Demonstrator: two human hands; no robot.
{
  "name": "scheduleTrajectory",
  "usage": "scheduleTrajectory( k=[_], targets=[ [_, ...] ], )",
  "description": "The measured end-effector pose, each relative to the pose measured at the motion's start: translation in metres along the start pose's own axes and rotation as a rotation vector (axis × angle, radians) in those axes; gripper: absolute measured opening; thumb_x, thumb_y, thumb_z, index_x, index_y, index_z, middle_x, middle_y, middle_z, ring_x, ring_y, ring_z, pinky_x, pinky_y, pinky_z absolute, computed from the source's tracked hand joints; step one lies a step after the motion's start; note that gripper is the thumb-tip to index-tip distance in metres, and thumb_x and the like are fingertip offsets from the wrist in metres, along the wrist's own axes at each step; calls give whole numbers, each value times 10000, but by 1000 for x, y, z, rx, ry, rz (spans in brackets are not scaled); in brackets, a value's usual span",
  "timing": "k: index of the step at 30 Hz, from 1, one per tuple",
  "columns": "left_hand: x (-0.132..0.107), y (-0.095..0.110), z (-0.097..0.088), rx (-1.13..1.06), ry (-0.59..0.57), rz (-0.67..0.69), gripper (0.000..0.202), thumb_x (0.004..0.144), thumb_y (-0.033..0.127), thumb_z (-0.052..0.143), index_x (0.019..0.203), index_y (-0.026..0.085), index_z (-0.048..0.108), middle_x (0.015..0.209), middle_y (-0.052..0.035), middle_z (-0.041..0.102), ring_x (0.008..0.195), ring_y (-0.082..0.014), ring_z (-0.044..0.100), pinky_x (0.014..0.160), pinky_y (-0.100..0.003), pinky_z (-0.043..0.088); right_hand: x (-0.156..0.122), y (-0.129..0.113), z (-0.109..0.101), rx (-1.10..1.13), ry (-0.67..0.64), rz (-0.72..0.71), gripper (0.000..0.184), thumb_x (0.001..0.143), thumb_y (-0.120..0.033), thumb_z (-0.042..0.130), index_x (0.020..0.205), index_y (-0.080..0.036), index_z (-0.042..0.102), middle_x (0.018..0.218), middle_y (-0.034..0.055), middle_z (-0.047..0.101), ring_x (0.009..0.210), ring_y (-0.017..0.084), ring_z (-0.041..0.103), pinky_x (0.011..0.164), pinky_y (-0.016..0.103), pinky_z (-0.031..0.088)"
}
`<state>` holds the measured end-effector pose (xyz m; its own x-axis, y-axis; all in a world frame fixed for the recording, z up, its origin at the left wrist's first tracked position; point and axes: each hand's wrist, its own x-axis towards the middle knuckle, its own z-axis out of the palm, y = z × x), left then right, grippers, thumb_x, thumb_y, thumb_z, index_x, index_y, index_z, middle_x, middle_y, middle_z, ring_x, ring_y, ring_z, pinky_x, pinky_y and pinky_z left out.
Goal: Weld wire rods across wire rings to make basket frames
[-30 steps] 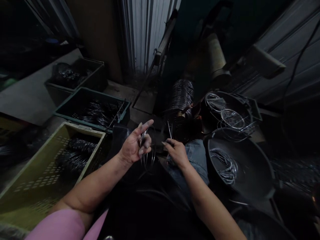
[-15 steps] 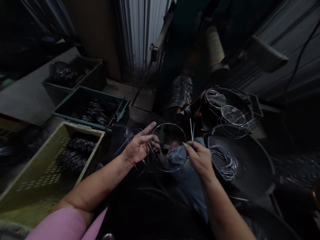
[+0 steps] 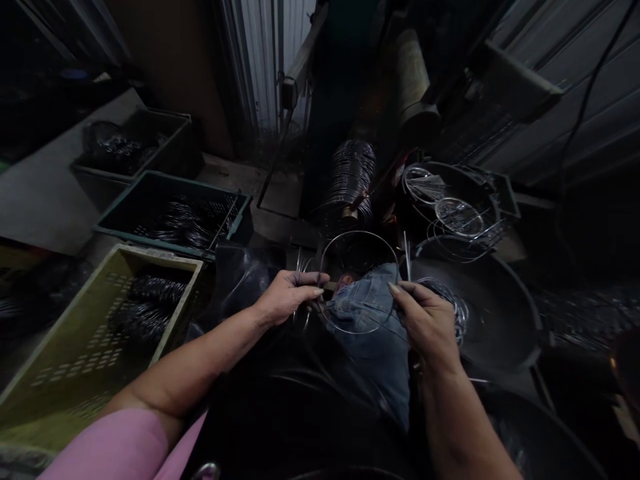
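A thin metal wire ring (image 3: 359, 232) stands upright between my hands, above a knee in blue jeans. My left hand (image 3: 295, 295) pinches its left side between thumb and index finger. More curved wires (image 3: 300, 263) hang from the curled fingers of that hand. On the opposite side, my right hand (image 3: 427, 317) grips the ring's edge with thumb and fingertips. Thin straight rods (image 3: 407, 253) stick up from the right hand, their lower ends hidden in the fist.
To the left are a yellow crate (image 3: 45, 360) and a green crate (image 3: 113, 200), both with dark wire pieces. Ahead stands a coil of wire rings (image 3: 351, 170). At right, a wide dark basin (image 3: 505, 320) holds wire loops; a second basin (image 3: 493, 190) behind holds rings and rods.
My left thumb and index finger, stretched apart before, have closed on the ring's left side. The ring has shifted right and slightly up in view. My right hand keeps its hold on the ring.
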<state>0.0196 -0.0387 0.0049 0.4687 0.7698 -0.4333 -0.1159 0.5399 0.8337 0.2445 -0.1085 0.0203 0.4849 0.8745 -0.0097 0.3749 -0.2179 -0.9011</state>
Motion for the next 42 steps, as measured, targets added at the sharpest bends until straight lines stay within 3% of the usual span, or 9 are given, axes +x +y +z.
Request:
scheduleTrajectory(
  k=[2,5,8,11,14,17,22,34,42],
  targets=[
    [2,1,1,13,11,1,367,671,151,656,1032,87,638,605,-39,649,488,-119,604,453,-197,426,-5,-1,-12,-181,-24,-153,427,680,-447,654,1021,-191,630,809,37,627,753,199,569,689,322,447],
    [5,4,0,-3,30,-8,406,691,154,639,1090,84,603,607,-35,639,494,-134,620,450,-200,426,-19,-8,-25,-413,-104,-447,547,718,-409,622,1216,-209,511,1077,94,596,988,256,539,819,387,429],
    [7,9,0,-25,30,2,435,696,161,643,1120,81,584,621,-42,644,499,-143,626,446,-201,423,-36,-21,-16,-528,-228,-691,401,816,-345,528,1185,-188,534,978,106,619,905,239,557,771,374,430],
    [6,15,3,-49,20,21,431,689,167,656,1108,87,595,647,-54,661,486,-131,614,440,-198,419,-42,-35,16,-634,-380,-804,336,831,-338,530,1111,-161,584,827,83,627,799,220,545,722,364,403],
    [2,23,7,-75,12,11,413,671,165,675,1076,101,623,601,-32,653,454,-94,574,451,-190,424,-38,-43,44,-761,-417,-838,346,824,-240,529,1152,-130,558,851,92,620,820,227,533,721,368,382],
    [-1,27,8,-124,-6,-5,401,655,170,693,1049,115,643,602,-20,654,475,-91,572,505,-213,463,-33,-44,56,-833,-424,-839,400,805,-153,485,1203,-112,511,915,115,610,830,238,534,701,372,405],
    [4,28,9,-157,-31,1,392,653,180,698,1039,131,651,618,-15,654,472,-93,570,509,-225,467,-29,-37,55,-755,-349,-834,391,835,-138,397,1212,-116,500,964,120,613,800,211,563,680,326,463],
    [29,36,20,-175,-63,-25,345,663,162,681,1005,123,663,641,-32,664,465,-85,567,444,-182,405,-8,-37,50,-814,-291,-829,367,852,-185,431,1200,-107,518,995,117,624,732,182,602,599,279,464],
    [47,44,26,-190,-95,-12,365,679,173,671,1042,141,650,606,-33,645,479,-119,584,496,-245,470,11,-49,43,-899,-264,-833,356,849,-194,431,1179,-116,536,921,88,636,665,163,596,557,263,441]
  ],
)
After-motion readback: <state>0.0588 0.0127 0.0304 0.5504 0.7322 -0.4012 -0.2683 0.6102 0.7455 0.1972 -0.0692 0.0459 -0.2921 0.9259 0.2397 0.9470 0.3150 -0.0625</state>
